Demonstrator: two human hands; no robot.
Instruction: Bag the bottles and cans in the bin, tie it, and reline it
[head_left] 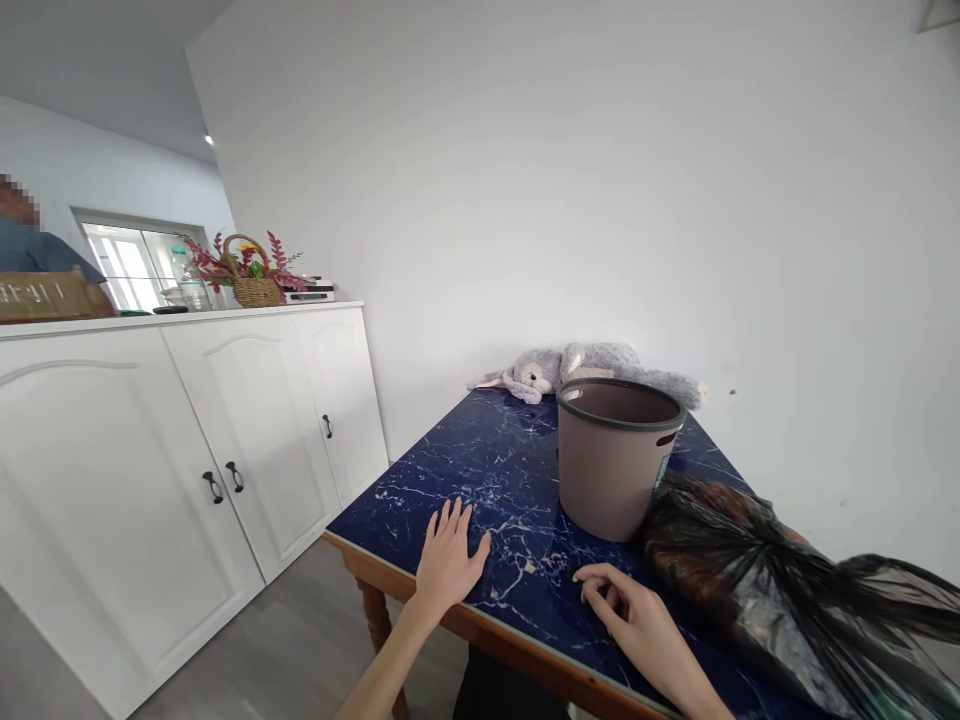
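Note:
My left hand (448,560) lies palm down near the front edge of a blue marbled tabletop (480,450), its fingers spread and holding nothing. My right hand (626,610) rests on the same top with loosely curled fingers; a gap shows between thumb and index finger, and I see nothing held. Just beyond it stands an upright brownish-grey waste bin (607,480) with a dark rim and handle slots. The bin's bottom inside is hidden. To the right lies a knotted black plastic bag (750,580), filled with things I cannot make out clearly.
A grey plush rabbit (536,375) lies along the wall at the table's far end. On the left stands a white cabinet (202,400) bearing a flower basket (256,290), a plastic bottle (193,285) and a brown box (52,295). A person's blue sleeve (52,250) shows behind it.

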